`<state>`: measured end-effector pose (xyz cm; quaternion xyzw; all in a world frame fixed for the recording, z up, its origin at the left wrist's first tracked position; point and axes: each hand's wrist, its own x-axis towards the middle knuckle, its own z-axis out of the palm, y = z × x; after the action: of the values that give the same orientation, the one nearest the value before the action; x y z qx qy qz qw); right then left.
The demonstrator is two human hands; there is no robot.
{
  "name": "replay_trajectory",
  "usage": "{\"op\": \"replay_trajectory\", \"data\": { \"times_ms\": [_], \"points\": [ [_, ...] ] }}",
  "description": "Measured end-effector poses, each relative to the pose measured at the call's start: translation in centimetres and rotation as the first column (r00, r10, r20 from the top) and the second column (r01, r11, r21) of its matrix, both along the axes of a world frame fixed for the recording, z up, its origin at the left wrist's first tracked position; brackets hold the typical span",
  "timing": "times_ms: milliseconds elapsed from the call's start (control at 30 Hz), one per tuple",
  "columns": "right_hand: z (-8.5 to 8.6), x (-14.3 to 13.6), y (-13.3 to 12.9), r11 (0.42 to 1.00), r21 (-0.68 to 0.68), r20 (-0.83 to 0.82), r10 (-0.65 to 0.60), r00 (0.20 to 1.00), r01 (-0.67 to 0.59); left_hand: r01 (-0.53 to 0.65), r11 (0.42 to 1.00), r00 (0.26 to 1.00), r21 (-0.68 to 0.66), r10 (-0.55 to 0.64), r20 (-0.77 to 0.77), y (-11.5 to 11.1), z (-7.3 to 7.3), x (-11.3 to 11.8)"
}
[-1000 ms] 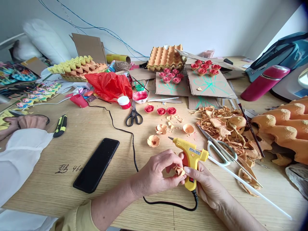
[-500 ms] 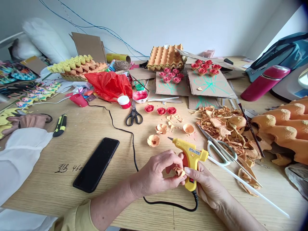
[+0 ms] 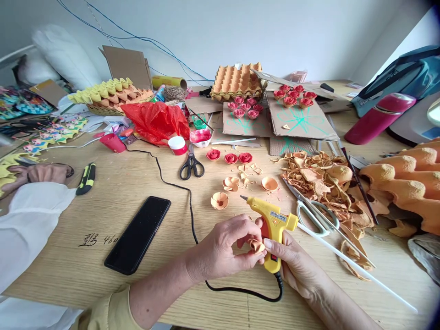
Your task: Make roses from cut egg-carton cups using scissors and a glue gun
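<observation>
Near, just right of centre, the hands met: the left hand (image 3: 228, 250) pinched the curled piece (image 3: 256, 246), the right hand (image 3: 297, 260) gripped the glue gun (image 3: 275, 223). Squeezing hard could have crushed the piece; tilting the gun might have brought its nozzle (image 3: 244, 198) against skin. The piece looked small, orange-tan, rolled.

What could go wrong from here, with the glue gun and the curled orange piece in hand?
The left hand pinches the curled orange piece, so it might be crushed. The right hand holds the glue gun close by; its tip, if hot, may burn. The black cord runs under the left wrist and could snag.
</observation>
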<state>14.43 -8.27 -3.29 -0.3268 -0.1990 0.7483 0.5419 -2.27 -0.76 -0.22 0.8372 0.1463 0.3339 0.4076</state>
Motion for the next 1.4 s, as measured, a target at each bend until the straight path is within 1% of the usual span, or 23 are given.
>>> {"op": "replay_trajectory", "data": {
  "times_ms": [167,367,633,767,867,1000,1167,1400],
  "points": [
    [0.12,-0.01,0.03,1.0,-0.01,0.021,-0.012,1.0,0.012,-0.017,1.0,1.0,0.009,0.017,0.0,-0.01,-0.06,-0.12],
    [0.07,0.05,-0.12,1.0,-0.006,0.034,-0.007,0.999,0.008,0.023,0.999,1.0,0.026,-0.022,-0.016,0.27,-0.33,-0.18],
    [0.23,0.01,-0.11,1.0,-0.012,0.049,-0.005,0.999,0.006,0.006,0.999,1.0,0.053,-0.006,0.0,0.2,-0.1,-0.17],
    [0.17,-0.01,-0.13,1.0,-0.024,0.058,-0.006,0.998,0.007,0.014,0.999,1.0,0.038,-0.013,-0.023,0.19,-0.12,-0.17],
    [0.12,0.0,-0.07,1.0,-0.026,0.067,-0.016,0.998,0.017,-0.013,1.0,0.999,0.021,0.014,-0.039,0.11,-0.14,-0.18],
    [0.25,-0.01,0.0,0.999,-0.02,0.077,-0.026,0.997,0.027,-0.031,0.999,0.999,0.036,0.032,-0.032,-0.01,-0.09,-0.15],
    [0.4,0.01,-0.17,1.0,-0.008,0.091,-0.018,0.996,0.019,-0.024,0.997,1.0,0.078,0.025,-0.008,-0.01,0.01,-0.05],
    [0.42,0.0,0.04,1.0,-0.007,0.086,-0.015,0.996,0.016,-0.022,0.998,1.0,0.053,0.022,0.002,-0.09,-0.24,-0.12]
  ]
}}
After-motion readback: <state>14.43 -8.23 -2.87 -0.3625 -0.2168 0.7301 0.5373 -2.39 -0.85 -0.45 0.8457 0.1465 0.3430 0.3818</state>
